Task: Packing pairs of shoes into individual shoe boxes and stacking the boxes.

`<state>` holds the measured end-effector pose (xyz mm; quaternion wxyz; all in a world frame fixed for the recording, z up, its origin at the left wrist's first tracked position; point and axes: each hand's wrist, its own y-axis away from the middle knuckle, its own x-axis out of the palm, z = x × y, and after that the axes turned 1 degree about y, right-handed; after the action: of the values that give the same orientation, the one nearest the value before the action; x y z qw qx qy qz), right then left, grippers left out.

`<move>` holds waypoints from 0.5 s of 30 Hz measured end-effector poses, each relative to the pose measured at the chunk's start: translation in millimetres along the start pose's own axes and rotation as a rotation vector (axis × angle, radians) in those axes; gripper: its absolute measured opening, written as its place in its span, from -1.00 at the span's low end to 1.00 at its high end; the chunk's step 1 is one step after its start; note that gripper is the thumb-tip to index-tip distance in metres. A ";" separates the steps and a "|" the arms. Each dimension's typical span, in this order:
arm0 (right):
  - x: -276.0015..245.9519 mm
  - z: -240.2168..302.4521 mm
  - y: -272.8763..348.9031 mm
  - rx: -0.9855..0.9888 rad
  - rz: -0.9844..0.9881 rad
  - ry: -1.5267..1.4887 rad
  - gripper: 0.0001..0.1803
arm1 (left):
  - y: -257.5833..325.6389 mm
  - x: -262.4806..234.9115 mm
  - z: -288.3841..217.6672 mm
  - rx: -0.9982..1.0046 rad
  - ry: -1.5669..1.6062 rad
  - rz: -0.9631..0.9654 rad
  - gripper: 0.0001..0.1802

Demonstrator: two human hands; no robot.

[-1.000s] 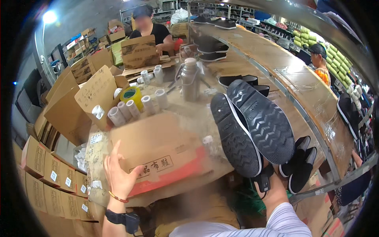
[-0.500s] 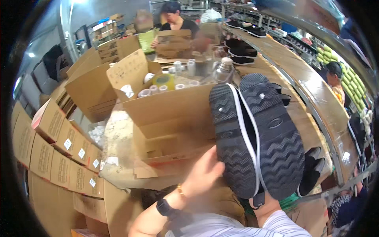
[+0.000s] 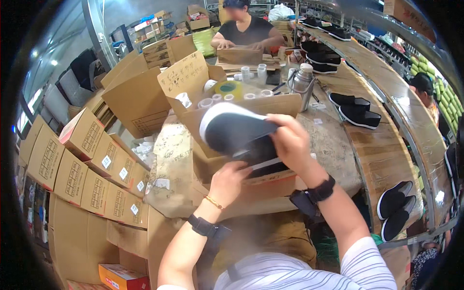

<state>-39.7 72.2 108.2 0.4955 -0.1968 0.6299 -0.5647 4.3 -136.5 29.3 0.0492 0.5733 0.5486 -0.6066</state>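
Observation:
My right hand (image 3: 291, 140) grips a black cloth shoe (image 3: 239, 130) with a white sole edge by one end. The shoe is tilted above an open cardboard box (image 3: 200, 166), its rounded end blurred and pointing left. Beneath it, a second black shoe (image 3: 268, 166) lies at the box's near side, partly covered by the first. My left hand (image 3: 228, 182) is at the left end of this lower shoe, its fingers bent against it; motion blur softens the fingertips. The rest of the box's inside is mostly hidden behind the shoes and hands.
Tape rolls (image 3: 228, 88) and a metal flask (image 3: 303, 82) stand behind the box. Closed cartons (image 3: 94, 166) are stacked at left. Pairs of black shoes (image 3: 397, 210) line the wooden shelf (image 3: 372, 159) at right. Across the table a person (image 3: 246, 29) handles cardboard.
The pair of shoes has moved left from beside the box to over and into it. Its soles no longer face me. My left hand has reached the lower shoe; the person opposite has lowered the cardboard.

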 end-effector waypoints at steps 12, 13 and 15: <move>38.7 -77.0 92.8 0.784 0.121 0.170 -0.81 | 11.2 -11.3 128.0 -0.665 0.582 -0.229 0.32; 44.2 -67.9 101.4 0.788 0.154 0.247 -0.75 | -7.6 -1.8 100.8 -0.457 0.278 -0.046 0.29; 40.1 -61.4 92.8 0.759 0.215 0.268 -0.73 | -3.4 13.3 90.5 -0.490 0.227 -0.233 0.15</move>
<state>-80.1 98.0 0.0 0.5029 0.1419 0.4529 -0.7224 -60.6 -192.9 -2.1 0.0545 0.5415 0.7429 -0.3897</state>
